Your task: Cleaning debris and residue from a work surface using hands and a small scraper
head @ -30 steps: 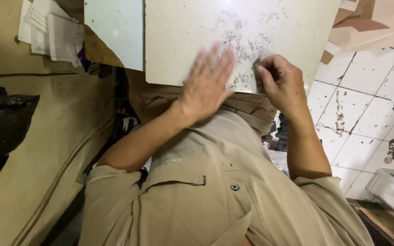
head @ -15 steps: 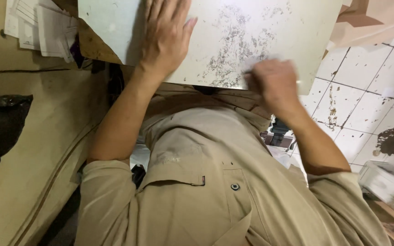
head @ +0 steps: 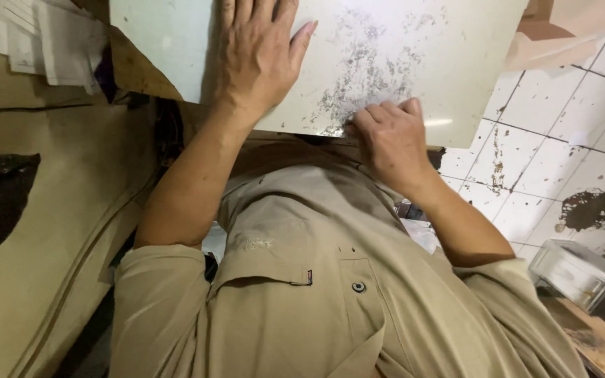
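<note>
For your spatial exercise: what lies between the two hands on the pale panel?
Head view: between left hand and right hand, only panel surface, speckled with dark marks.

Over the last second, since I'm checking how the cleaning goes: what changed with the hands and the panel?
The left hand slid from the panel's middle toward its far left part and lies flat there. The right hand came a little nearer along the near edge, fingers curled on the speckled patch. The pale panel stays on the lap, held by both hands; the tiled floor is unchanged.

White paper sheets [head: 33, 38] upper left, pinned.
</note>
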